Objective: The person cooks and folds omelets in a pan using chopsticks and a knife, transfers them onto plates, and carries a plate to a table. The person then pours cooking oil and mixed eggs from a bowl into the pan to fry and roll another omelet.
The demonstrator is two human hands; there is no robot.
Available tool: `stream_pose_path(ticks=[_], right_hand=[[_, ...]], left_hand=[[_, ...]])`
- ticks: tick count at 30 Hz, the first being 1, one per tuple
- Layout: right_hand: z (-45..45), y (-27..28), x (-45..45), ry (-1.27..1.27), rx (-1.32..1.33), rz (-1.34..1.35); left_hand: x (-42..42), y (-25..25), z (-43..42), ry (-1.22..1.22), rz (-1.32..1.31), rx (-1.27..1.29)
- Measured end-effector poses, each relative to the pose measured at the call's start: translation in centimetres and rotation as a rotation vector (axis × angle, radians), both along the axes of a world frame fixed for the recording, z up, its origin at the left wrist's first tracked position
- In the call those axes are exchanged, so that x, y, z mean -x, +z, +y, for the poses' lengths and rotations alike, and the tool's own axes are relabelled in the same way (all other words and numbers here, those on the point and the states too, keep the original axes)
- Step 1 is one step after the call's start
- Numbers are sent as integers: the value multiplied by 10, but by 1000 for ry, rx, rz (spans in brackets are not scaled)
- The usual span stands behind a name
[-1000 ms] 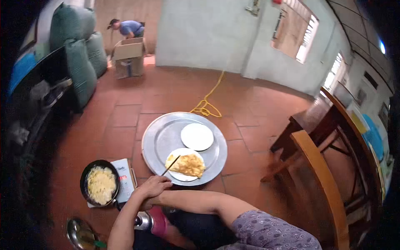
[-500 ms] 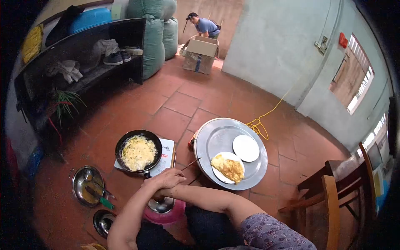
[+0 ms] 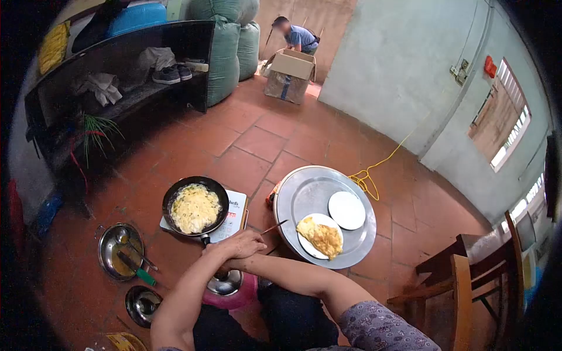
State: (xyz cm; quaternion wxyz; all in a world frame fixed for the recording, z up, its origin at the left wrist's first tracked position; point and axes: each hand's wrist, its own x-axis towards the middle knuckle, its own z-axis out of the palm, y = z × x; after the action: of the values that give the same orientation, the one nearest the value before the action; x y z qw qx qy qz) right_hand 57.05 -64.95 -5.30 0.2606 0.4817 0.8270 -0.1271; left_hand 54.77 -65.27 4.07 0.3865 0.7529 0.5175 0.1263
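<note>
My forearms cross near the pan handle. My left hand (image 3: 241, 244) lies on top, fingers closed on thin dark chopsticks (image 3: 274, 226) that point toward the tray. Beneath it, my right hand (image 3: 220, 266) is mostly hidden, close to the handle, so its fingers do not show. A pale yellow egg mixture (image 3: 195, 209) spreads in the black frying pan (image 3: 167, 205), which sits on a white cooker (image 3: 235, 217). On the round metal tray (image 3: 287, 200), a folded browned omelette (image 3: 321, 237) rests on one white plate, beside a bare white plate (image 3: 346, 210).
Left of my arms are a metal bowl (image 3: 106, 257) with a green-handled utensil (image 3: 144, 276) and a smaller bowl (image 3: 140, 305). A pink basin (image 3: 243, 295) stands below my hands. Wooden chairs (image 3: 462, 298) are at right. Another person (image 3: 301, 38) bends behind a cardboard box (image 3: 288, 75).
The view has swung left, bringing the shelf and bowls into sight, and the scene sits further right. My arms stay crossed. The far person's head has turned and lowered since half a second ago.
</note>
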Motion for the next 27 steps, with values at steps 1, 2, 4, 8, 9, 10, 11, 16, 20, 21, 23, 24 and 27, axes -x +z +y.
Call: stream_pose_path(ticks=[1,2,4,8,9,10,11,16,20,21,23,24,27], right_hand=[[4,0,-4,82,30,71],[6,0,-6,164,61,143],[14,0,-10,331,118,287],[21,-8,-21,573,212,499],[21,-14,-22,559,199,502],[23,-18,-23,547,183,503],[23,-23,-24,535,167,506],[30,-48,-17,514,103,519],[33,-74,-22,316,96,521],[37,-79,-26,265,96,521],[39,-91,-31,161,96,520],[40,-98,-32,109,97,518],[48,-115,-43,-45,98,512]], left_hand=[[-2,0,2,-22,-7,-17],[-3,0,3,-43,-13,-33],[-6,5,7,-35,-11,4],[-11,-3,12,-32,-19,66],[-12,-7,13,-41,-22,43],[-12,-9,15,-49,-24,16],[-12,-11,16,-50,-21,15],[-9,9,7,26,-30,100],[-7,11,2,47,-48,130],[-6,10,2,45,-45,127],[-5,10,2,43,-42,128],[-6,10,3,34,-30,106],[-6,6,2,18,-3,65]])
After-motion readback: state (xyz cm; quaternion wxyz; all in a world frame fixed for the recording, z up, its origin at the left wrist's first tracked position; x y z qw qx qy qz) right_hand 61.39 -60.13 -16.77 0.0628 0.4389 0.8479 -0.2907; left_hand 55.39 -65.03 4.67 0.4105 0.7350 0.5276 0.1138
